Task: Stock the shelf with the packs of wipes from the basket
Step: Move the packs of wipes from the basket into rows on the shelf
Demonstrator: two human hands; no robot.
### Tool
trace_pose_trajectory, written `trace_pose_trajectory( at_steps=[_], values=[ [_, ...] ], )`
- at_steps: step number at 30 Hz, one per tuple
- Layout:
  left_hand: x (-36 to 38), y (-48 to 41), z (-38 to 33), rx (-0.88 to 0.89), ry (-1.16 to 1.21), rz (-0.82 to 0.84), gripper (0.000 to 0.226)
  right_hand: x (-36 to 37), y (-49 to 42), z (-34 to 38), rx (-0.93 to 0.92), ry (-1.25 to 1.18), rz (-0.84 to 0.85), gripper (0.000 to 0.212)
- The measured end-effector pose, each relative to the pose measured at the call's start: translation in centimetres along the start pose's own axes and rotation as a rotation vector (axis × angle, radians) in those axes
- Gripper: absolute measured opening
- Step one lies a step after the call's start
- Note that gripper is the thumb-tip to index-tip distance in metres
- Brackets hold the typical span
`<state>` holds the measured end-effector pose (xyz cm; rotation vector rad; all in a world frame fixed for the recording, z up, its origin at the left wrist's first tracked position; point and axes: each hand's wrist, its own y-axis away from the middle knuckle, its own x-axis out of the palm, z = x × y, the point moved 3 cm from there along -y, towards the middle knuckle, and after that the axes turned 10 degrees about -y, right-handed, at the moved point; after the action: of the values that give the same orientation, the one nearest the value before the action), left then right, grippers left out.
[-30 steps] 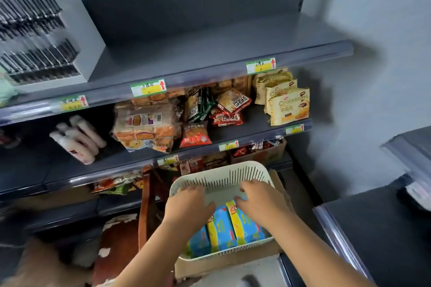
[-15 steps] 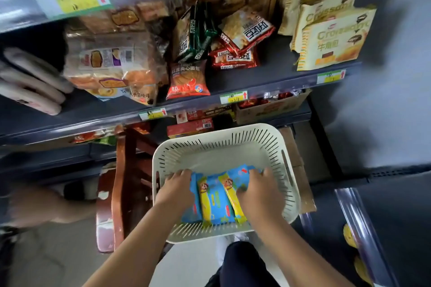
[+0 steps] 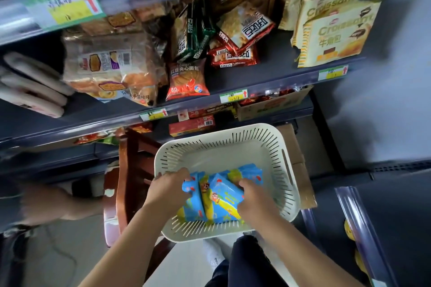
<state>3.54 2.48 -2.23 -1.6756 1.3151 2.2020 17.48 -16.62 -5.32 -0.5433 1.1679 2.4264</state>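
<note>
Grey shelf [image 3: 268, 74] above, cream basket [image 3: 221, 133] below, both hands inside it.
The blue-and-yellow packs of wipes [image 3: 221, 196] stand on edge side by side in the basket, long axes running roughly from the person toward the shelf. The left hand [image 3: 166, 190] and right hand [image 3: 255, 198] clamp the bunch from either side, fingers curled over it.

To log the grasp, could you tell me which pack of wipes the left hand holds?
The leftmost pack in the basket; the left hand pinches its top edge, while the right hand grips the other packs.
</note>
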Motion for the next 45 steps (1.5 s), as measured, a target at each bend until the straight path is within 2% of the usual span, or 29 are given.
trace_pose_trajectory(
  at_steps=[2,5,10,15,19,26,29,30,38,40,45],
  values=[
    [-1.1,1.1,0.5,-0.019,0.120,-0.071,0.031,-1.8,0.4,0.1,0.040,-0.129,-0.037,0.031],
    [-3.3,3.0,1.4,-0.076,0.510,-0.152,0.021,-5.0,1.5,1.4,0.068,-0.430,-0.122,0.024],
    [-7.7,6.0,1.8,-0.058,0.879,-0.282,0.025,-10.3,5.2,5.4,-0.050,-0.783,-0.246,0.009],
    [-11.8,9.4,2.0,0.104,1.104,-0.368,0.019,-13.1,11.8,8.7,-0.224,-1.015,-0.423,0.017],
    [-13.7,12.7,1.8,0.247,1.236,-0.271,0.018,-12.3,18.7,9.3,-0.334,-1.083,-0.549,0.025],
    [-13.7,20.0,-1.5,0.549,1.297,-0.067,0.024,-8.8,31.1,6.0,-0.396,-1.180,-0.859,0.017],
    [-12.8,23.5,-4.8,0.674,1.317,0.017,0.012,-7.6,37.2,3.7,-0.417,-1.245,-1.027,0.016],
    [-12.4,24.8,-6.3,0.719,1.324,0.050,0.008,-7.2,39.3,2.8,-0.419,-1.248,-1.094,0.017],
    [-9.4,37.8,-20.0,1.028,1.249,0.266,0.017,-6.3,56.6,-5.5,-0.395,-1.318,-1.565,0.019],
    [-8.5,41.5,-23.5,1.097,1.209,0.324,0.011,-6.6,60.9,-7.5,-0.408,-1.316,-1.649,0.018],
    [-6.8,51.6,-32.2,1.202,1.144,0.396,0.016,-7.0,70.4,-13.8,-0.409,-1.308,-1.815,0.016]
  ],
)
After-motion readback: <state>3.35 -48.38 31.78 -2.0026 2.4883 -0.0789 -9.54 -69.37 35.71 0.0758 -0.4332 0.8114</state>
